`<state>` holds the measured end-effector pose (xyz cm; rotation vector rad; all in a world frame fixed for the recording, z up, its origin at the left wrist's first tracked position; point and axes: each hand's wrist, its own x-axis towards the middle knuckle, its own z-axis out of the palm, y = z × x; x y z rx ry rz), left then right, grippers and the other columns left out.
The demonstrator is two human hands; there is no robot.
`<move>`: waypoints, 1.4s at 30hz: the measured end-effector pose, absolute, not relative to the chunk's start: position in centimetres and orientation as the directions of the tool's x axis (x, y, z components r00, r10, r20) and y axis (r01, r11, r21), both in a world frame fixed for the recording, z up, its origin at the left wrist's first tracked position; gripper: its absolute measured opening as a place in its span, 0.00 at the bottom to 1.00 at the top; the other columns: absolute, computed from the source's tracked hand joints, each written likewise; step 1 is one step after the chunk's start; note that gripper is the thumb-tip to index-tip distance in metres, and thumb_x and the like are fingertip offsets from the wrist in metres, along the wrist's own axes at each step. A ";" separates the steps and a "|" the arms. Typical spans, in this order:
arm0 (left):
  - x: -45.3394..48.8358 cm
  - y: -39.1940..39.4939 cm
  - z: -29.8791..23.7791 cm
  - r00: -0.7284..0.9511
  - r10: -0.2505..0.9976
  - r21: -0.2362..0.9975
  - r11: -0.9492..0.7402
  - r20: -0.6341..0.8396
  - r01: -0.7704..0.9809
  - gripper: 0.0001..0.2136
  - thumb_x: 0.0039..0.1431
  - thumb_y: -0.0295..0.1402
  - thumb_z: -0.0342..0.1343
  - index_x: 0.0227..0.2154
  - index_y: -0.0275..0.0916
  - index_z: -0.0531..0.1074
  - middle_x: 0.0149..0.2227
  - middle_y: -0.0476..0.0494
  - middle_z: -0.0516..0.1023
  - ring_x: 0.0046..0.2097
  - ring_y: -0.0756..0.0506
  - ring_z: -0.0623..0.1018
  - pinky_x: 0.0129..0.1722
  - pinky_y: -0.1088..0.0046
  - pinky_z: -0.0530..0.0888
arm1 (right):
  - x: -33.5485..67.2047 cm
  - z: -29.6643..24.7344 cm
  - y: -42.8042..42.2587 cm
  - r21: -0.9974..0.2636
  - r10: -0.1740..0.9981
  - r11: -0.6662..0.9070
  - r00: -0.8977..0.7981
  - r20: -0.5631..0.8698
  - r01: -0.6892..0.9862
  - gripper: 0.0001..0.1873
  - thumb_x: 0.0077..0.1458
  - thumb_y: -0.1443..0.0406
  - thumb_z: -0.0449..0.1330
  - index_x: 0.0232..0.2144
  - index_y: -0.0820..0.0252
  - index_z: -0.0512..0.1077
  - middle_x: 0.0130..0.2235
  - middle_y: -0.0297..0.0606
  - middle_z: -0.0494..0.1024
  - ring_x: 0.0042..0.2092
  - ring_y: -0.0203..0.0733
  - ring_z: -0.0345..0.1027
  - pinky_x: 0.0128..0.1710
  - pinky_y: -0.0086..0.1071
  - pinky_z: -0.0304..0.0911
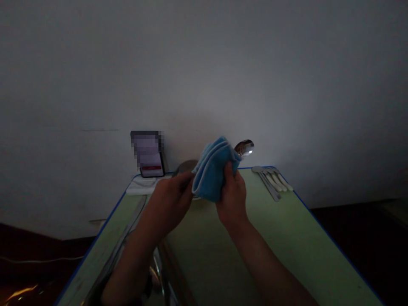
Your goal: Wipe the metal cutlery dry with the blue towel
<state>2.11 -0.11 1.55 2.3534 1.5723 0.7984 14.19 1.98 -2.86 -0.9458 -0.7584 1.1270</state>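
A folded blue cloth [212,174] with pale edging is held up above the table's far part. My right hand [234,193] is closed on it, thumb pressed against the front. Out of the cloth's upper right side pokes the shiny bowl of a metal spoon [245,148], tilted up; its handle is hidden. At the cloth's left edge, my left hand [174,197] is closed with the fingers bent, in line with the spoon's handle. The cloth and fingers cover the exact grip.
Several spoons [270,180], some with pale handles, lie at the green table's [287,238] far right. A phone or tablet [149,155] stands upright at the back left, near a white item [140,185]. A roundish dark object [185,166] is partly hidden behind my left hand. Blurred long utensils [172,272] lie near front.
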 end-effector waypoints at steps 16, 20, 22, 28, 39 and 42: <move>0.0 -1.1 2.4 0.352 0.922 0.531 -0.382 0.161 0.757 0.18 0.62 0.42 0.42 0.26 0.38 0.72 0.23 0.50 0.73 0.27 0.48 0.73 0.28 0.74 0.64 | 17.6 -2.2 3.8 -0.760 0.887 0.326 0.459 0.041 -0.563 0.18 0.45 0.54 0.61 0.37 0.59 0.70 0.35 0.34 0.77 0.33 0.35 0.71 0.37 0.34 0.68; 0.2 -0.9 2.4 0.366 0.923 0.516 -0.374 0.123 0.771 0.18 0.62 0.42 0.41 0.27 0.38 0.72 0.21 0.50 0.71 0.25 0.48 0.72 0.27 0.73 0.62 | 17.0 -2.5 3.8 -0.783 0.925 0.261 0.378 0.036 -0.564 0.18 0.42 0.56 0.64 0.35 0.59 0.70 0.33 0.33 0.78 0.31 0.36 0.72 0.38 0.36 0.69; 0.2 -0.8 2.4 0.366 0.923 0.519 -0.373 0.120 0.769 0.18 0.62 0.42 0.41 0.28 0.38 0.72 0.21 0.50 0.71 0.25 0.48 0.72 0.27 0.73 0.62 | 16.7 -2.7 3.8 -0.776 0.936 0.239 0.351 0.024 -0.584 0.18 0.43 0.56 0.64 0.35 0.60 0.70 0.33 0.34 0.78 0.31 0.36 0.72 0.38 0.36 0.69; 0.0 -0.9 2.5 0.368 0.922 0.530 -0.373 0.119 0.761 0.18 0.61 0.41 0.42 0.27 0.37 0.72 0.21 0.50 0.71 0.25 0.48 0.72 0.27 0.73 0.63 | 16.3 -3.7 4.0 -0.737 0.953 0.197 0.302 -0.010 -0.646 0.19 0.43 0.57 0.64 0.38 0.58 0.71 0.36 0.34 0.78 0.33 0.36 0.72 0.40 0.35 0.68; 0.4 -1.1 2.8 0.375 0.921 0.525 -0.374 0.109 0.765 0.18 0.61 0.41 0.41 0.30 0.38 0.73 0.17 0.54 0.62 0.20 0.51 0.64 0.22 0.76 0.59 | 17.4 -3.1 4.5 -0.797 0.930 0.207 0.367 -0.019 -0.567 0.19 0.47 0.53 0.60 0.36 0.61 0.71 0.34 0.35 0.78 0.34 0.37 0.72 0.39 0.34 0.68; 0.3 -1.1 2.9 0.376 0.918 0.535 -0.383 0.128 0.753 0.17 0.60 0.41 0.41 0.29 0.38 0.72 0.18 0.53 0.64 0.21 0.50 0.66 0.23 0.75 0.60 | 17.4 -2.9 4.3 -0.786 0.951 0.210 0.309 0.026 -0.581 0.16 0.46 0.57 0.61 0.36 0.60 0.71 0.34 0.35 0.78 0.33 0.38 0.72 0.40 0.36 0.68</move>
